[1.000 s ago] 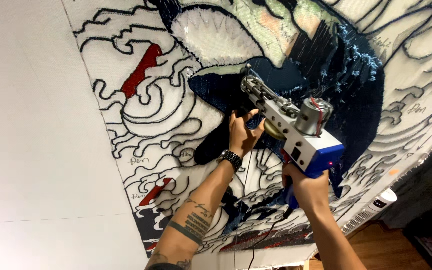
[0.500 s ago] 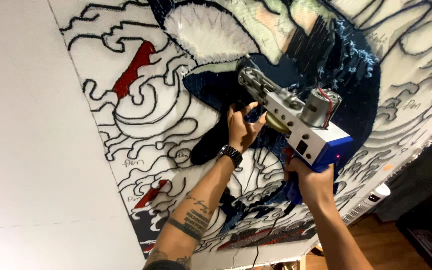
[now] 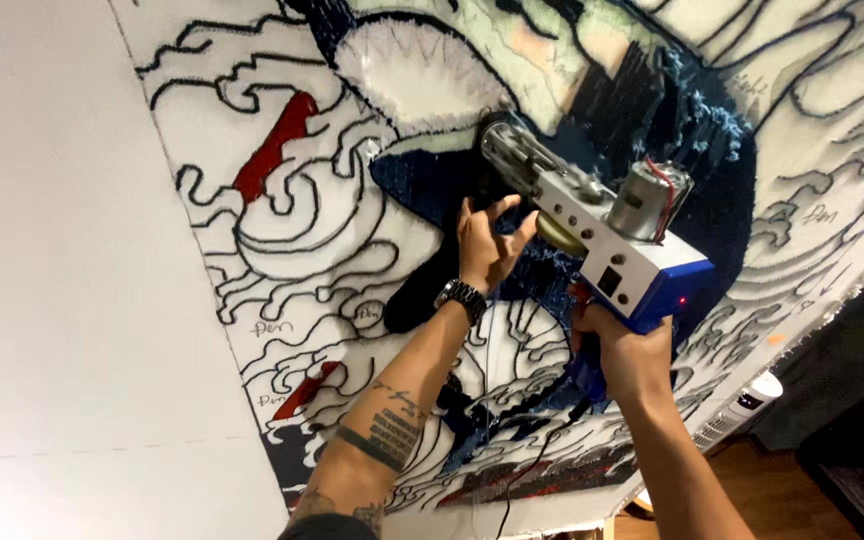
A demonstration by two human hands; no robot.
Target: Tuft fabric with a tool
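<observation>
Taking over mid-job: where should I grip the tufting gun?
Grip the tufting gun by its blue rear handle from below, where the right hand wraps it; the nose points at the cloth. The left hand steadies the front, clear of the motor.

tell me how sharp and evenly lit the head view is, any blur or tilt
Head view: strongly tilted; the tufting gun and left hand look sharp; the cloth is bright on the left, dimmer by the floor at lower right; the right hand sits in soft shade.
</observation>
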